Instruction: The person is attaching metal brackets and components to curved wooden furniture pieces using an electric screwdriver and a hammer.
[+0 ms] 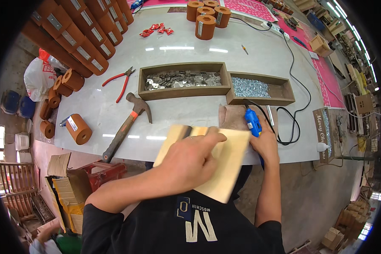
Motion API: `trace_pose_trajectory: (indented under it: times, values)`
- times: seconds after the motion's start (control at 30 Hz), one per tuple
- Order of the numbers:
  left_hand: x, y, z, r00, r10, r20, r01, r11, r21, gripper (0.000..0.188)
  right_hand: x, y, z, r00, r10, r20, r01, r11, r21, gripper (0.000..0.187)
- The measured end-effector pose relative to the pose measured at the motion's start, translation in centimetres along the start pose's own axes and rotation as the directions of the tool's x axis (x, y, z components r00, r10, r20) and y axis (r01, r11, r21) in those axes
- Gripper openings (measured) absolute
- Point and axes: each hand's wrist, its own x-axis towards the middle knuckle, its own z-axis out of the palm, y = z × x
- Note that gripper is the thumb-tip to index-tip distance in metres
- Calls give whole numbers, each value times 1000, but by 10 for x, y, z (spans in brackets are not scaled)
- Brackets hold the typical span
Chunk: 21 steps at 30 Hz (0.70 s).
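My left hand (188, 163) lies over a pale wooden board (224, 165), fingers bent against its face. The board tilts between the table's near edge and my shirt; dark marks show at its far edge, partly behind my fingers. My right hand (266, 144) is wrapped around a blue handheld electric tool (252, 120) with a yellow part, just right of the board. Its exact kind is not plain. A brown cloth-like piece (230, 116) lies under the tool. Beyond are a wooden tray (184, 94) of flat metal pieces and another tray (262, 101) of screws.
A hammer (125, 129) and red-handled pliers (122, 80) lie on the left of the table. Brown cylinders (205, 27) stand at the back, with tall stacks (78, 42) at left. A black cord (300, 112) loops at right. A cardboard box (67, 190) stands below left.
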Motion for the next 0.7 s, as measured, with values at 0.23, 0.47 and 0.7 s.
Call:
trace_pose_trajectory:
  times: [0.23, 0.47, 0.7]
  values:
    - [-2, -61, 74, 981, 193, -15, -168, 887, 429, 46, 38, -19, 9, 991, -106, -85, 92, 984, -153, 78]
    - [30, -90, 95, 954, 234, -186, -120, 869, 479, 56, 72, -29, 5, 990, -104, -94, 104, 995, -7, 73]
    - [50, -95, 92, 923, 133, -360, 24, 916, 400, 53, 6, -77, -21, 998, -53, -45, 65, 940, 336, 55]
